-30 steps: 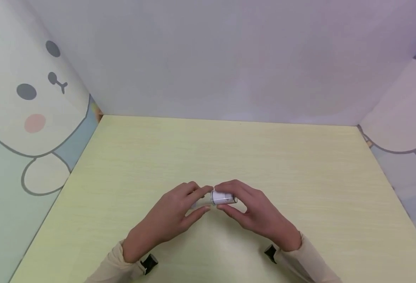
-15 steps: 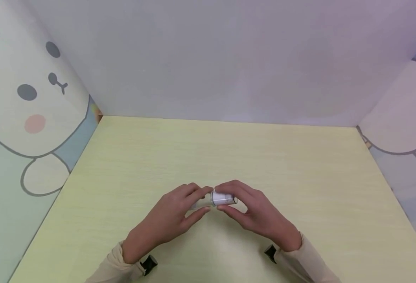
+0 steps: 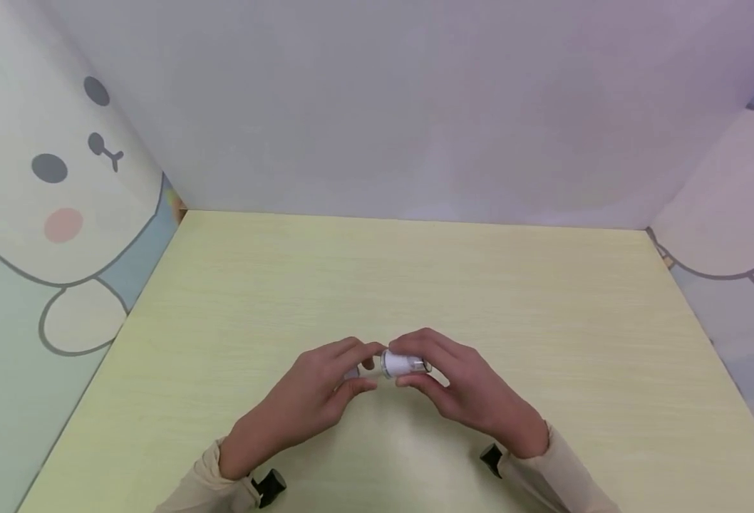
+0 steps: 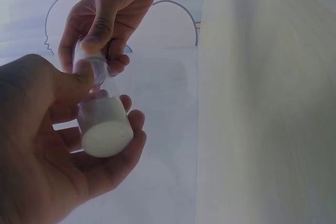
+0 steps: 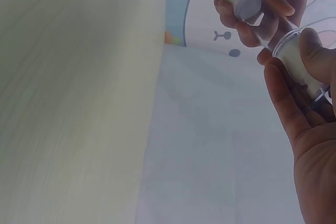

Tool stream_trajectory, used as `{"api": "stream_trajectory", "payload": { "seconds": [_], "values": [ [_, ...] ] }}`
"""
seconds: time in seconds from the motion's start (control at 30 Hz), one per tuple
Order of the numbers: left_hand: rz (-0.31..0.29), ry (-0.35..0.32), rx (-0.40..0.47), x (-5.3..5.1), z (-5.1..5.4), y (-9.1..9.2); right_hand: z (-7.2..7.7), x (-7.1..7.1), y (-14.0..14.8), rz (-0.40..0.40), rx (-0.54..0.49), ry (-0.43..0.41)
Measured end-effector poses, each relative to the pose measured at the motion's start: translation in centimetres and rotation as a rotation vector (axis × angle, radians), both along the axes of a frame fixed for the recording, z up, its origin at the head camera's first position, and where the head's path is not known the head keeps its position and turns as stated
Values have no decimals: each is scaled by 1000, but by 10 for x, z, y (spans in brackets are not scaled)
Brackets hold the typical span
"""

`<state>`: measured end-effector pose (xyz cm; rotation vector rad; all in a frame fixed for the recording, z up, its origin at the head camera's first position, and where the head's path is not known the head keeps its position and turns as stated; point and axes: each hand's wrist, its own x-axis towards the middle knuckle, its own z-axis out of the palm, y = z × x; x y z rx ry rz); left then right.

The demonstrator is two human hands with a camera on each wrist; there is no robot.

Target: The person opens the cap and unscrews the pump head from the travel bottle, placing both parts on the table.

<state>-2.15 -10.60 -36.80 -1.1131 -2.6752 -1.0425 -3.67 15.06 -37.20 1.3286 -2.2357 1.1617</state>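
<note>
One clear cylindrical container [image 3: 393,363], two white sections [image 4: 106,137]

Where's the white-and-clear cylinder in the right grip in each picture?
Head: below centre, slightly right; the white-and-clear cylinder in the right grip.
Left wrist: upper left, partly hidden by fingers.
Right wrist: upper right, near the edge.
Shared landmark: the left grip, close to it every time.

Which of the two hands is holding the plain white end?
The left hand: its fingers curl round the plain white end, while the right hand holds the clear-tipped other part.
</note>
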Motion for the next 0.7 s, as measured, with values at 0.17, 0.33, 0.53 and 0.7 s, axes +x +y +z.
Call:
{"api": "stream_trajectory", "payload": {
  "seconds": [0.17,0.33,0.53,0.7],
  "values": [
    [-34,-67,36,1,2,2,2,2,0,6,-10,58],
    [-82,-137,76,2,2,2,2,2,-1,36,-48,137],
    [-33,-97,83,7,4,6,4,3,-4,8,-79,162],
    [48,-35,70,11,2,13,1,3,-10,-33,-172,178]
  ]
}}
